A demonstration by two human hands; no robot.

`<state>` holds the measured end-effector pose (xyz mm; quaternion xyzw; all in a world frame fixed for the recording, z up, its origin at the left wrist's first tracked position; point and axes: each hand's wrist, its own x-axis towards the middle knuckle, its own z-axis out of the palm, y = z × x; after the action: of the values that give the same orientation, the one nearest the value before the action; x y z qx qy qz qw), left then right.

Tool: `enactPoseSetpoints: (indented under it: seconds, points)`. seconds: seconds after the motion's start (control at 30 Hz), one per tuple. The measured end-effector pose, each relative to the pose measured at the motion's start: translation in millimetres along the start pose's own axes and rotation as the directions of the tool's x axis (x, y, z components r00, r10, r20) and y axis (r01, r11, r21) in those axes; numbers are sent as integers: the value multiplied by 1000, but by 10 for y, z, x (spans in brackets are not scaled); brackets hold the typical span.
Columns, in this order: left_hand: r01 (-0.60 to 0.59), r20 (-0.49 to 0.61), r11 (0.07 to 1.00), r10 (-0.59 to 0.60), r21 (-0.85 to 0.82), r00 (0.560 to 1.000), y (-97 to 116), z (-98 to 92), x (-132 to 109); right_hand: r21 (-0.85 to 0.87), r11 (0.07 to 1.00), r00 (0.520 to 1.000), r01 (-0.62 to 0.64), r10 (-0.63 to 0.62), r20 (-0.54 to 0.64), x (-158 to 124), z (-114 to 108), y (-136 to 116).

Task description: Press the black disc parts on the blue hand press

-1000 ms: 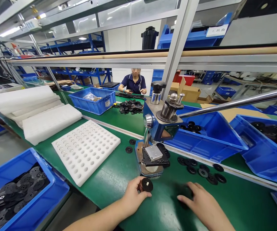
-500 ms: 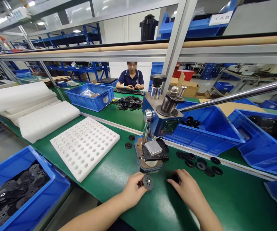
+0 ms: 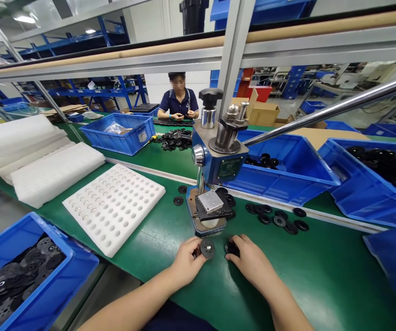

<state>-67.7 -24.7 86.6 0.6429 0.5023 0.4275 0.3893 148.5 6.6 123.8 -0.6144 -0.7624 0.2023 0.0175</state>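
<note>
Between the fingers of my left hand [image 3: 188,258] is a dark round disc [image 3: 207,248] with small holes and a bright metal piece at its centre. My right hand [image 3: 248,256] grips a black round part [image 3: 231,248], partly covered by the fingers. The two parts are apart, both just in front of the blue hand press [image 3: 215,158]. A silver metal block [image 3: 210,202] sits on the dark plate at the press's base. Several black discs [image 3: 280,221] lie on the green bench to the right of the press.
Left of the press lies a white foam tray [image 3: 115,207] with metal pieces in some holes. A blue bin [image 3: 70,250] of discs stands front left, and another blue bin [image 3: 287,177] behind the press. The press lever [image 3: 339,105] reaches out to the right. Across the bench sits a person [image 3: 179,101].
My right hand has moved left with the black part, closer to the disc in my left hand. The camera view has shifted, so the scene sits higher and further left.
</note>
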Motion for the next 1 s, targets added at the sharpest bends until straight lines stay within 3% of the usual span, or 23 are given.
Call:
enactPoseSetpoints:
  seconds: [0.13,0.27,0.5,0.83,0.93,1.0]
  points:
    - [-21,36,1000,21,20,999,-93,9,-24,29,999,1000,14,-14,-8,34,111,30]
    - [-25,57,999,23,36,998,-156,-4,-35,40,999,1000,-6,7,-7,5,50,-44]
    - [-88,43,993,85,79,995,-57,-57,-7,30,999,999,-40,39,29,-45,-141,-210]
    - [-117,42,990,114,80,993,-22,-63,10,16,999,999,-32,31,40,-34,-153,-232]
    - [-112,47,992,110,58,993,14,-68,18,65,998,1000,-18,19,-6,-59,-188,-238]
    - [-114,48,992,112,47,993,28,-70,21,168,986,995,24,-7,-103,-96,-187,-230]
